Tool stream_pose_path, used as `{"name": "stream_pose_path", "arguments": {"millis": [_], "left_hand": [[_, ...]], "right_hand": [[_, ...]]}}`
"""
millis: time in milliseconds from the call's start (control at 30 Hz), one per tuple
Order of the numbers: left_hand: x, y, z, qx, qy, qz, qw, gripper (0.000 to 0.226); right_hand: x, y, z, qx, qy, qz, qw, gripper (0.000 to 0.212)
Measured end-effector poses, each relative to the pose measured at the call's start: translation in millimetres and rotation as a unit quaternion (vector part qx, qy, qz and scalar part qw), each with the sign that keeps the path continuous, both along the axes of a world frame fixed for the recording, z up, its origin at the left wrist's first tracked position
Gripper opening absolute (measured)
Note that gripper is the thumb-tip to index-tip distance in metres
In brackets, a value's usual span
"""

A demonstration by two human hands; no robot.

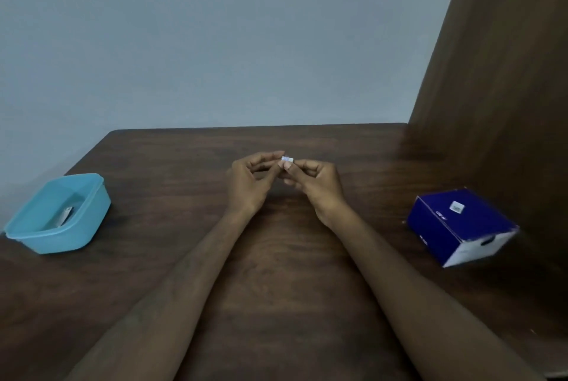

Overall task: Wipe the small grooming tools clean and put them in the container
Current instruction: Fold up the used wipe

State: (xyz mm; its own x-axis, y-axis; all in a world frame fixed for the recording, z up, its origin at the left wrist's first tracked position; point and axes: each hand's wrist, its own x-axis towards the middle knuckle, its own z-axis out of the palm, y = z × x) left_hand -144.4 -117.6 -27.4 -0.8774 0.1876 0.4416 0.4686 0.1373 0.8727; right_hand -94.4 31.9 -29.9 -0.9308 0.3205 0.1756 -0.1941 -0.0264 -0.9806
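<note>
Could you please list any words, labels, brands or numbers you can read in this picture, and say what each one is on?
None can be read.
Blue box: short white print on its top, too blurred to read.
Blue box: white sticker, too small to read.
Small white item pinched in both hands: faint markings, illegible.

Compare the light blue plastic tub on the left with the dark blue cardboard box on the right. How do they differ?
The light blue plastic tub is open-topped, and a small metal grooming tool lies inside; the dark blue cardboard box looks closed, with a small white label on top. The tub has rounded corners; the box has sharp edges and a white end face. Both rest on the dark wooden table, away from either hand.
</note>
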Motion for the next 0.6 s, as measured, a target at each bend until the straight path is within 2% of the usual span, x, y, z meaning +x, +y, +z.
{"name": "stream_pose_path", "arguments": {"millis": [33, 100, 167, 233, 400, 500, 600], "left_hand": [[4.5, -0.6, 1.3, -0.034, 0.029, 0.006, 0.999, 0.020], [9.1, -3.7, 4.2, -0.108, 0.075, 0.006, 0.991, 0.018], [20.2, -7.1, 8.8, -0.181, 0.096, -0.015, 0.979, 0.019], [40.8, -7.1, 12.3, -0.239, 0.094, -0.035, 0.966, 0.030], [113.9, 9.1, 14.2, -0.372, 0.171, -0.077, 0.909, 0.060], [163.6, 32.6, 15.1, -0.377, 0.229, -0.086, 0.893, 0.067], [219.4, 67.4, 15.3, -0.355, 0.294, -0.113, 0.880, 0.065]], "right_hand": [[5.1, 1.1, 0.5, 0.023, -0.003, -0.024, 0.999, 0.018], [16.2, 5.3, 2.7, 0.139, -0.005, -0.072, 0.988, 0.014], [36.4, 9.6, 10.3, 0.288, 0.011, -0.108, 0.952, 0.012], [61.9, 14.0, 17.9, 0.366, 0.021, -0.133, 0.921, 0.010], [145.8, 24.4, 22.9, 0.350, 0.015, -0.213, 0.912, 0.016], [209.6, 35.4, 20.3, 0.314, 0.043, -0.274, 0.908, 0.008], [285.9, 51.3, 19.8, 0.330, 0.072, -0.340, 0.878, 0.014]]}}
